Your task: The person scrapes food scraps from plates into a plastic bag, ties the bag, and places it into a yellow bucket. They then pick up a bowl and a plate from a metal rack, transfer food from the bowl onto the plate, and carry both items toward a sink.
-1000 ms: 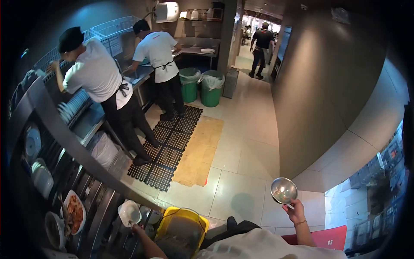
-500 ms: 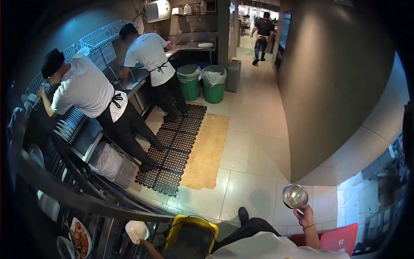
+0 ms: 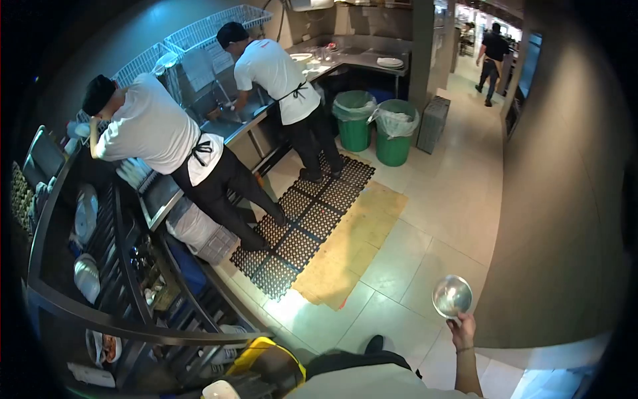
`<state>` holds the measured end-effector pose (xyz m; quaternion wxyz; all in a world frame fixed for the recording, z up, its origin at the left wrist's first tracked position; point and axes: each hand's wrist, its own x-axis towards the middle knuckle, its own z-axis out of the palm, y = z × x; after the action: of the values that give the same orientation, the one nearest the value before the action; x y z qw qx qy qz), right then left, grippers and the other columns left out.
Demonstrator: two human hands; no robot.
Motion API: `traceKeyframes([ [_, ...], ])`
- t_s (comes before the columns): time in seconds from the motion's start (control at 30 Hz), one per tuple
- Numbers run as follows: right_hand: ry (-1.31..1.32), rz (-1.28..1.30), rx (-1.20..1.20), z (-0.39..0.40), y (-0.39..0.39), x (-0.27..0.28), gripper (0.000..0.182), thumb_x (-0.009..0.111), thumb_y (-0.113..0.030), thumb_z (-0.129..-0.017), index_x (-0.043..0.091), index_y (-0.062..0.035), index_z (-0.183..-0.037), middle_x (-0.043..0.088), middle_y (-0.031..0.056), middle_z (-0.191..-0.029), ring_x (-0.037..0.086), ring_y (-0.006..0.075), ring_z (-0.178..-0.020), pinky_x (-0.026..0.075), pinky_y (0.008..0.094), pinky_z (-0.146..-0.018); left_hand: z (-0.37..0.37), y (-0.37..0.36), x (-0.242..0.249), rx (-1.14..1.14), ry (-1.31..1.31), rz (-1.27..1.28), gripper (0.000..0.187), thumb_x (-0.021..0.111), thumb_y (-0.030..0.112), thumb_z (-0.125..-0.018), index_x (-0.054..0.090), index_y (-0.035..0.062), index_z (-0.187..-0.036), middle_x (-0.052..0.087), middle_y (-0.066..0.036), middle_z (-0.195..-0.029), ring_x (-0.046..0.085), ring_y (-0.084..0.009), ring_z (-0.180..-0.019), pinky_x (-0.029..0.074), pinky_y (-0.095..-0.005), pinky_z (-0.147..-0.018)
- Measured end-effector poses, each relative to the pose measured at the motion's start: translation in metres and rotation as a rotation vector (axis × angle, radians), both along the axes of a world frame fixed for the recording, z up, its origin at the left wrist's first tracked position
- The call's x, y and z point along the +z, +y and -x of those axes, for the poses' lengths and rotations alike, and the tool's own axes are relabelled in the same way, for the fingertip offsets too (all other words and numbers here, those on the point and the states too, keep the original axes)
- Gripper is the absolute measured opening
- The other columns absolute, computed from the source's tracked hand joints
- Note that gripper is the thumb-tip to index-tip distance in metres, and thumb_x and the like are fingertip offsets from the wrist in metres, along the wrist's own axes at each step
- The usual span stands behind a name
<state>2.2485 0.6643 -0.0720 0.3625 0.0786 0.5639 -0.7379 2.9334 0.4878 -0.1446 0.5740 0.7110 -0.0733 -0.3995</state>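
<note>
A round, shiny metal bowl [image 3: 452, 296] is out in front at the lower right. My right hand [image 3: 463, 331] is closed on its near rim, with the bowl tilted so that its round face shows. At the bottom edge a white bowl [image 3: 219, 391] is only partly in view. My left hand is out of sight below that edge, so its grip does not show. Just right of the white bowl stands a yellow bin [image 3: 266, 354], partly cut off by my clothing.
A dark metal rack [image 3: 133, 319] with dishes curves along the left. Two people [image 3: 163, 126] in white shirts bend over the sink counter. Black mats [image 3: 299, 226] and flattened cardboard [image 3: 352, 253] cover the floor. Green bins [image 3: 393, 143] stand beyond; another person [image 3: 493, 60] is in the corridor.
My view has swung left, bringing more of the rack into sight. The metal bowl has tilted in my right hand. The white bowl has dropped to the bottom edge, and my left hand has left view.
</note>
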Motion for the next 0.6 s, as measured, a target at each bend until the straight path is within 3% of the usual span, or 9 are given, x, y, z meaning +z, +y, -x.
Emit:
traceKeyframes([
  [0.13,0.037,0.065,0.113,0.053,-0.125,0.032,0.024,0.057,-0.008,-0.082,0.045,-0.009,-0.102,0.055,0.0083,-0.098,0.056,0.0238,-0.083,0.052,0.0366,-0.066,0.075,-0.013,0.003,-0.041,0.027,-0.014,0.04,0.053,0.035,-0.089,0.058,-0.0022,-0.103,0.064,-0.013,-0.085,0.063,-0.0221,-0.066,0.05,-0.0286,-0.05],
  [0.33,-0.08,0.325,0.33,0.096,-0.311,0.046,0.016,0.06,-0.009,-0.083,0.048,-0.0109,-0.094,0.056,0.0073,-0.097,0.058,0.027,-0.08,0.052,0.0358,-0.074,0.171,-0.067,-0.025,-0.091,0.094,-0.039,0.039,0.054,0.033,-0.089,0.058,-0.0019,-0.105,0.064,-0.014,-0.088,0.064,-0.0227,-0.068,0.051,-0.0294,-0.053],
  [0.37,-0.108,0.317,0.211,0.091,-0.337,0.075,0.016,0.06,-0.01,-0.084,0.05,-0.0099,-0.095,0.057,0.0067,-0.099,0.059,0.025,-0.08,0.053,0.035,-0.075,0.186,-0.082,-0.033,-0.104,0.103,-0.045,0.039,0.054,0.032,-0.088,0.058,-0.0019,-0.106,0.064,-0.014,-0.089,0.064,-0.0228,-0.068,0.051,-0.0296,-0.053],
  [0.5,-0.003,0.337,0.32,0.154,-0.395,0.101,0.017,0.059,-0.011,-0.085,0.052,-0.0097,-0.1,0.059,0.0045,-0.103,0.059,0.0197,-0.095,0.053,0.0375,-0.08,0.247,-0.15,-0.064,-0.182,0.128,-0.054,0.038,0.055,0.031,-0.088,0.058,-0.0018,-0.107,0.064,-0.014,-0.091,0.064,-0.0232,-0.07,0.052,-0.0302,-0.055],
  [0.6,0.119,0.217,0.268,0.215,-0.417,0.083,0.011,0.057,-0.011,-0.086,0.05,-0.01,-0.094,0.059,0.0048,-0.095,0.058,0.0187,-0.089,0.051,0.0339,-0.075,0.3,-0.222,-0.081,-0.342,0.186,0.086,0.037,0.055,0.03,-0.088,0.058,-0.0017,-0.108,0.064,-0.014,-0.093,0.064,-0.0235,-0.071,0.053,-0.0306,-0.056],
])
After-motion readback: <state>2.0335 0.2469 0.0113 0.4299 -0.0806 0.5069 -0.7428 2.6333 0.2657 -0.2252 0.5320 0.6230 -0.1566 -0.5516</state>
